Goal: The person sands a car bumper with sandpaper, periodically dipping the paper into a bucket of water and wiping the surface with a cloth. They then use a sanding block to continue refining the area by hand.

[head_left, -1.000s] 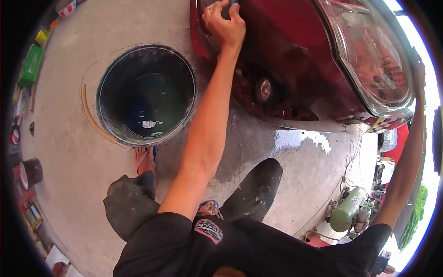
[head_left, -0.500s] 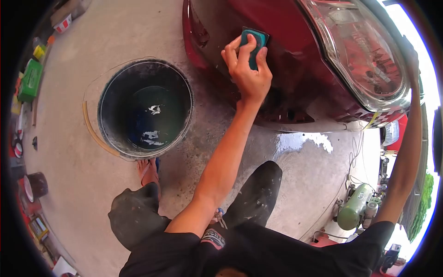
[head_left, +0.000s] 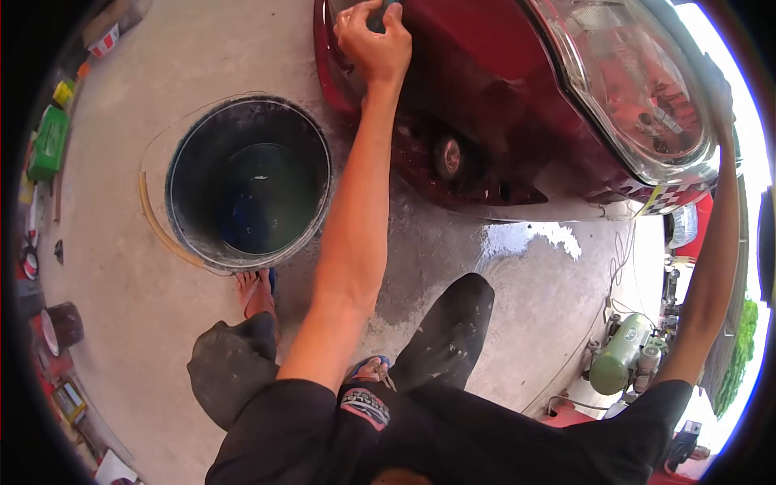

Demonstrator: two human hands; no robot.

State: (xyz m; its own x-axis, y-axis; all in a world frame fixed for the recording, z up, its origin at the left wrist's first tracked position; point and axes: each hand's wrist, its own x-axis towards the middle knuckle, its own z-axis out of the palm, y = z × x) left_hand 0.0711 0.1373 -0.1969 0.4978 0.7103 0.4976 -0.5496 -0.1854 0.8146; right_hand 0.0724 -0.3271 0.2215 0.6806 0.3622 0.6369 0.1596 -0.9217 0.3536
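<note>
My left hand [head_left: 376, 44] is closed around a teal sanding block [head_left: 377, 19], mostly hidden by the fingers at the top edge of the view. It is against the dark red car bumper [head_left: 477, 73], towards its left end. Below and right of that hand, a round fog light [head_left: 449, 157] shows in the bumper. My right hand [head_left: 718, 93] lies with fingers stretched out on the car body beyond the clear headlight [head_left: 638, 89]; glare washes out its outline. A black bucket [head_left: 182, 174] of murky water stands left of my left forearm.
A wet patch [head_left: 525, 241] shines on the concrete floor [head_left: 113, 242] below the bumper. A green air compressor [head_left: 621, 356] and a loose cable [head_left: 621, 263] are at the right. Several containers, including a green box [head_left: 48, 143], line the left side.
My left hand has moved left and up along the bumper with the sanding block, uncovering the fog light. My right hand stays on the car body. The view has shifted slightly.
</note>
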